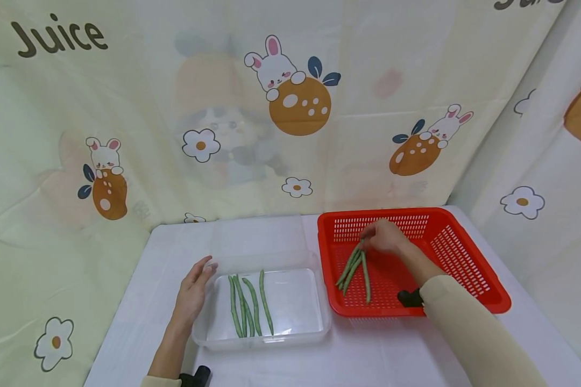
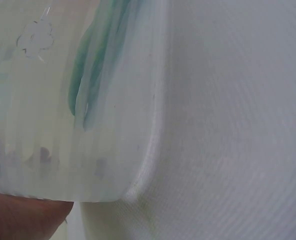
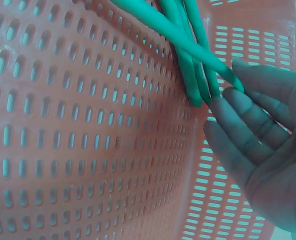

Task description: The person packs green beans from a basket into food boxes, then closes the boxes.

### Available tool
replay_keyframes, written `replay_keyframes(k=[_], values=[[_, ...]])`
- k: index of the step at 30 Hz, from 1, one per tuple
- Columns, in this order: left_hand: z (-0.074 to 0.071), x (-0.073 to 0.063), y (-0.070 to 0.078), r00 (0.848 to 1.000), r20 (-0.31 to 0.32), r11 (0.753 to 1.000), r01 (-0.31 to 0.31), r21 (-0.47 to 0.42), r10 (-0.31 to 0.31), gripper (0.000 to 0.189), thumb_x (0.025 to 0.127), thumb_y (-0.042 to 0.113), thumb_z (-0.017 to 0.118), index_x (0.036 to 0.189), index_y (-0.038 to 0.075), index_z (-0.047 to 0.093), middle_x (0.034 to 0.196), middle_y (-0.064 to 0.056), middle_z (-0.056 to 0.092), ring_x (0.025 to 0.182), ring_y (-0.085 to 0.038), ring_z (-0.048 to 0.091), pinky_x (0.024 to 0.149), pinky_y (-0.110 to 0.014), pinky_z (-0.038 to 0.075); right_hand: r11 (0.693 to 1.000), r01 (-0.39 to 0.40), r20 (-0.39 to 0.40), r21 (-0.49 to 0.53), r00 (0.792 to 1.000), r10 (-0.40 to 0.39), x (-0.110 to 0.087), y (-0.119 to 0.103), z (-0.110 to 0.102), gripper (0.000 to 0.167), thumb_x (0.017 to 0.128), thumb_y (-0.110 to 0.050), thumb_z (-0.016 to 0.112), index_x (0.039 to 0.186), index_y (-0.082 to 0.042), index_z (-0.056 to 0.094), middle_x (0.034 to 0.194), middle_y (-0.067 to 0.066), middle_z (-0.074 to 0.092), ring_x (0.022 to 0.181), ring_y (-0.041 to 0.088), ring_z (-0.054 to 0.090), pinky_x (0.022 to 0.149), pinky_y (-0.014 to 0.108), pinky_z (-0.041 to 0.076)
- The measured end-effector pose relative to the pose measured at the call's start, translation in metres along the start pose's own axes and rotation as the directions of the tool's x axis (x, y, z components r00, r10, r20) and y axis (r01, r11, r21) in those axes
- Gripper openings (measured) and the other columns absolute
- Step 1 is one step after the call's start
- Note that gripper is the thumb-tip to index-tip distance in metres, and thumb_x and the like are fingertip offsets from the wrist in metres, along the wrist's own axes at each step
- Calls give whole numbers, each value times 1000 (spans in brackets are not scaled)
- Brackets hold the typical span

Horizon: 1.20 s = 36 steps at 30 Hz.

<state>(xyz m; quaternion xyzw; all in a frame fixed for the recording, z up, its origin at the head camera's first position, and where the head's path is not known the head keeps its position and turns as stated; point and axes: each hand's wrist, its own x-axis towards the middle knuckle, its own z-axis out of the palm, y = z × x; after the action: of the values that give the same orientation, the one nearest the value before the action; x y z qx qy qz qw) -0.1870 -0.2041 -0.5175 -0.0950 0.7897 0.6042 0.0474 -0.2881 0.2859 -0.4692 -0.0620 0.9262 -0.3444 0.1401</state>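
Note:
My right hand (image 1: 383, 237) is down inside the red basket (image 1: 474, 258), its fingertips around the end of a green bean (image 3: 183, 42). Other green beans (image 3: 182, 75) lie beside that one, their ends close to the fingers in the right wrist view. At the left side of a clear plastic box (image 1: 302, 336), my left hand (image 1: 191, 295) touches the wall near its far corner with loosely extended fingers. Several green beans (image 1: 250, 306) lie lengthwise in the box's left half. The left wrist view shows part of a finger (image 2: 25, 217) below the translucent wall.
A white cloth covers the table (image 1: 266, 234). The box and basket stand side by side, the basket on the right. Behind them hangs a printed curtain (image 1: 252, 177) with rabbits and fruit, continuing along the sides.

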Motion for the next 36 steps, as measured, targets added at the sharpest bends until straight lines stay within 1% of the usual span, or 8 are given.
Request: replay_keyframes(k=[6, 10, 15, 20, 23, 26, 32, 36], values=[[0, 0, 0, 1000, -4, 1000, 1, 4, -1, 53, 111, 46, 44, 159, 25, 39, 160, -7, 49, 156, -32, 34, 126, -62, 22, 997, -11, 38, 81, 999, 8, 2, -3, 2, 30, 95, -6, 74, 122, 5, 70, 100, 13, 76, 86, 22, 67, 83, 36, 60], [0, -1, 0, 1000, -7, 1000, -8, 6, 8, 53, 111, 46, 43, 159, 24, 40, 160, -8, 49, 156, -33, 34, 126, -63, 21, 996, 9, 47, 91, 999, -14, 4, -4, 4, 31, 92, -6, 77, 120, 5, 70, 95, 11, 73, 82, 21, 64, 77, 31, 58], [1, -1, -1, 1000, -14, 1000, -22, 5, 22, 52, 111, 44, 43, 159, 23, 40, 159, -9, 50, 155, -34, 35, 126, -64, 21, 993, 35, 37, 114, 999, -39, 6, -3, 6, 31, 92, -10, 79, 118, 3, 70, 95, 11, 69, 85, 23, 62, 76, 32, 57], [1, 0, -2, 1000, -14, 1000, -24, 1, 24, 51, 112, 43, 44, 158, 24, 41, 159, -9, 50, 155, -33, 36, 126, -63, 22, 984, 81, 39, 156, 995, -88, 5, -5, 7, 35, 96, -7, 71, 129, 3, 67, 104, 13, 71, 89, 25, 65, 79, 35, 60], [1, 0, -2, 1000, -10, 1000, -19, -3, 19, 50, 112, 43, 44, 158, 25, 41, 160, -8, 49, 156, -32, 35, 126, -63, 21, 981, 126, 16, 146, 991, -130, 4, -9, 4, 35, 98, -4, 66, 132, 3, 66, 106, 13, 74, 89, 25, 65, 78, 34, 58], [1, 1, -3, 1000, -9, 1000, -17, -2, 17, 51, 111, 44, 44, 159, 24, 40, 160, -8, 49, 156, -33, 35, 126, -63, 21, 977, 162, -7, 140, 987, -163, 5, -14, 2, 35, 98, -3, 65, 132, 3, 66, 106, 16, 76, 88, 25, 66, 75, 31, 57], [0, 2, -3, 1000, -7, 1000, -2, -3, 2, 53, 111, 47, 44, 159, 25, 40, 160, -6, 49, 156, -32, 34, 126, -63, 21, 972, 194, -65, 132, 980, -187, 4, -24, 3, 40, 96, -9, 73, 134, 0, 67, 112, 16, 72, 92, 27, 63, 72, 29, 56], [0, 1, -2, 1000, -7, 1000, -26, -13, 25, 51, 111, 44, 45, 158, 23, 41, 159, -9, 50, 155, -31, 36, 127, -61, 21, 964, 227, -109, 136, 971, -214, 4, -31, 5, 41, 94, -10, 77, 133, 0, 68, 117, 19, 72, 96, 27, 65, 72, 30, 57]])
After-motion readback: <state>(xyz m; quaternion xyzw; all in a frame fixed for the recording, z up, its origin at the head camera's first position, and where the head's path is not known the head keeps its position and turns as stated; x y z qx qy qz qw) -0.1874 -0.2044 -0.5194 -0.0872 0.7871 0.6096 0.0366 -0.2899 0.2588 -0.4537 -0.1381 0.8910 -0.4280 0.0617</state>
